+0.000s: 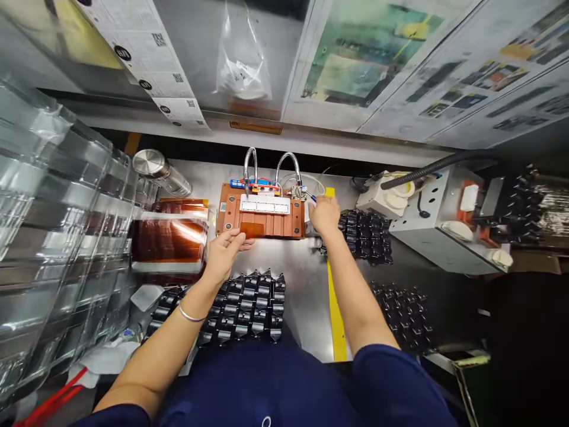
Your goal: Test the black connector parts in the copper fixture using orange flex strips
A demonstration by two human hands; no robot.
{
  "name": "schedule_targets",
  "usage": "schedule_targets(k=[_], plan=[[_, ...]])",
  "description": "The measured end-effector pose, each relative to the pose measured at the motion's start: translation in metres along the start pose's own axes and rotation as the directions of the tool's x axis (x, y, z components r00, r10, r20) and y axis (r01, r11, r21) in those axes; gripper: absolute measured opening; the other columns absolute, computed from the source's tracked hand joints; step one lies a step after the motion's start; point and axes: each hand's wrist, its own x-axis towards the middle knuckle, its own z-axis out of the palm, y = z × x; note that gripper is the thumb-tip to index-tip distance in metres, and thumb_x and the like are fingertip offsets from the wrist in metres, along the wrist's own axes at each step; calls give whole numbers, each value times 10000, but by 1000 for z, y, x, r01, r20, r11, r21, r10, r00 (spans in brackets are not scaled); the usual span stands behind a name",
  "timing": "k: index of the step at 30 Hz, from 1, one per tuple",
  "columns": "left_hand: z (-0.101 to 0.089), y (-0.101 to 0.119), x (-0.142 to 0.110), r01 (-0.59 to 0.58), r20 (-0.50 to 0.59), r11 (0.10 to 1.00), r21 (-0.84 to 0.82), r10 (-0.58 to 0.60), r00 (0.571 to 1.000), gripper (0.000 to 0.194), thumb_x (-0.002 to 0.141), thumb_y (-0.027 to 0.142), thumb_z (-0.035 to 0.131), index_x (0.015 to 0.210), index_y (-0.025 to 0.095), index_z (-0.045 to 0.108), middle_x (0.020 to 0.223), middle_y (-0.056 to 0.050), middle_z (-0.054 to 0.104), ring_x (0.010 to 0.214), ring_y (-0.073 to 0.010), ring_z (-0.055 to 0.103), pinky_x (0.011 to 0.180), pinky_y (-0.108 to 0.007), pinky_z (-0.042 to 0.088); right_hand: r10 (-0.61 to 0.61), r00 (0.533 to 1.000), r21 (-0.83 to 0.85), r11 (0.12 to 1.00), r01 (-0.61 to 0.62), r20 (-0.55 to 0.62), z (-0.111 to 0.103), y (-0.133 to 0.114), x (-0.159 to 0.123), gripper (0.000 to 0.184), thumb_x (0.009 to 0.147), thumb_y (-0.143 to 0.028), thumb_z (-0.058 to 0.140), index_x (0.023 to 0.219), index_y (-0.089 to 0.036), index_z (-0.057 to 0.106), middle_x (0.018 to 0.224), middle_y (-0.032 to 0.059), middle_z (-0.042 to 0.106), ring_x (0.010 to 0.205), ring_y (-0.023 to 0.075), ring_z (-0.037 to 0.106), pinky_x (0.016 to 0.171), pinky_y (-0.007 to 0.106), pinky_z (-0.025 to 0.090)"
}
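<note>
My left hand (229,249) pinches a small amber film piece (252,230) by its left end, over the front edge of a reddish-brown fixture block (269,228). A white perforated strip (265,205) lies across the top of this block. At the block's right end, my right hand (326,214) is closed around a thin blue stick-like tool (313,197); its fingers are partly hidden. The tool points toward a small metal part (299,193) at the block's back right corner. Two bent silver flexible tubes (288,157) rise behind the block.
Black ribbed parts lie in a group (249,302) in front and another (367,234) at right. Amber sheets (171,240) are stacked left, beside a steel flask (162,172). Yellow tape (336,314) crosses the bench. A metal box (444,222) stands right; clear trays (57,237) tower left.
</note>
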Motion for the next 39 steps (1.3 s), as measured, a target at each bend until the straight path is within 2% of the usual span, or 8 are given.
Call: schedule_targets(k=[2,5,8,12,15,19,22,39], plan=[[6,-2,6,9,7,999,-35,-9,1000,533,500,463,859,834,140,598,623,3,658,659,-226,718,653,-334,588,-21,998,383,924,-2,56,14,-1,-28,343,918,-344,498,1122,-112,649,1159,189,668,1079,293,605,913,454,490],[10,-1,10,10,23,999,-53,-9,1000,486,535,424,854,836,152,586,650,5,663,669,-214,717,656,-318,581,-45,887,788,481,-383,459,42,-9,-69,401,887,-510,519,970,-147,666,1007,145,726,794,203,676,686,354,579],[8,-1,10,20,40,1000,-16,-19,999,457,564,410,833,850,158,582,693,-3,666,693,-212,716,679,-325,578,-196,747,767,38,-641,635,64,-17,-91,408,782,-550,659,894,-157,657,945,110,747,710,153,678,587,275,586],[2,-9,20,56,1,998,32,-56,998,459,544,401,820,837,166,555,677,13,636,728,-217,716,697,-331,575,-124,796,770,-203,-604,592,68,-19,-86,282,703,-402,777,758,-172,624,708,11,723,554,83,622,502,174,544],[2,-19,41,87,-71,993,77,-82,994,415,540,373,789,805,157,554,656,23,618,659,-167,687,597,-262,548,17,833,819,-195,-539,552,62,-18,-72,234,668,-316,788,711,-176,606,611,-23,681,479,67,576,449,159,510],[8,-29,82,146,-198,981,129,-119,973,246,575,284,714,671,156,528,493,58,529,388,-55,460,350,-154,307,208,890,913,-48,-406,406,63,-26,-51,202,637,-262,760,641,-176,578,539,-43,638,431,55,529,407,154,456],[12,-29,106,249,-228,966,73,-227,947,240,577,223,682,585,182,446,397,88,432,313,-39,326,310,-164,193,310,884,923,47,-383,351,69,-35,-36,208,650,-241,720,590,-183,529,473,-61,589,374,46,464,359,151,388],[12,-26,123,262,-261,959,112,-226,939,206,595,188,654,583,189,448,392,88,420,299,-42,320,307,-171,170,361,840,873,117,-473,406,72,-41,-20,180,693,-172,632,561,-187,511,432,-65,564,348,41,440,322,139,312]])
